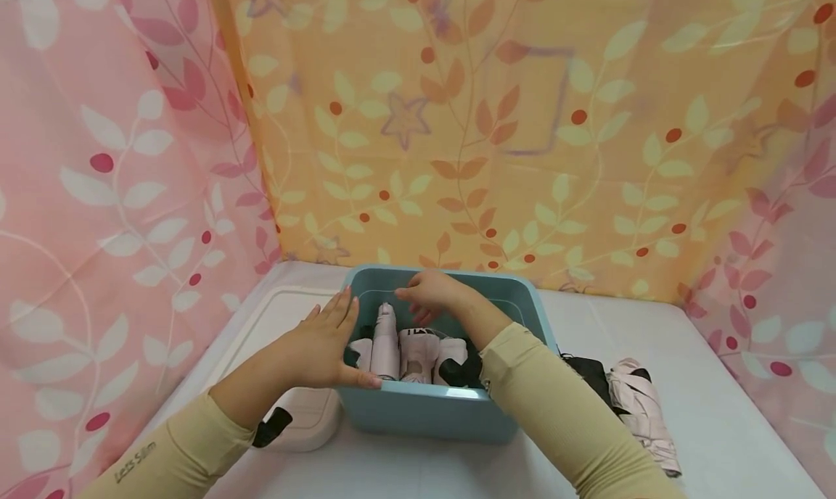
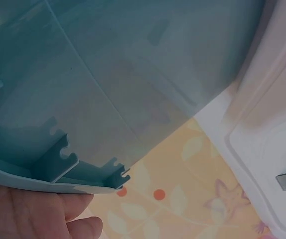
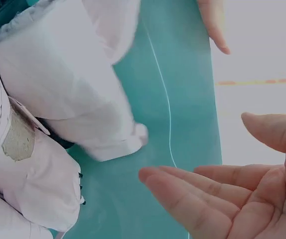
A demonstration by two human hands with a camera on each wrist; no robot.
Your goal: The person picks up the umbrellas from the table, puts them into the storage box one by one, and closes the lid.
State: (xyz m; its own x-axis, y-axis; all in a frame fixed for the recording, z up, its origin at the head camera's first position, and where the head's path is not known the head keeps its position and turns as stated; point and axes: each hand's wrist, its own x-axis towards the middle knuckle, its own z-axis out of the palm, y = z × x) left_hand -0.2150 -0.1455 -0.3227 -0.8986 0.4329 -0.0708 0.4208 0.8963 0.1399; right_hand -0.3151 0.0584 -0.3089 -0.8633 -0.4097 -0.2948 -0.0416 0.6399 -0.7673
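Observation:
A blue plastic bin [image 1: 427,412] stands on the white table, holding several rolled pale pink cloth bundles [image 1: 385,347] with black parts among them. My left hand [image 1: 316,347] rests at the bin's left front corner, fingers straight along the left rim and thumb on the front rim. In the left wrist view its fingertips [image 2: 78,209] touch the outside of the rim. Inside the bin, my right hand [image 1: 437,296] hovers above the bundles near the back wall. The right wrist view shows its fingers [image 3: 203,194] loosely extended, holding nothing, beside a pale pink roll [image 3: 66,74].
A cream lid [image 1: 313,419] lies left of the bin, partly under my left arm, with a dark piece [image 1: 273,426] by it. To the right, a black cloth item [image 1: 591,379] and a crumpled pink bundle [image 1: 643,408] lie on the table. Patterned curtains [image 1: 470,122] surround it.

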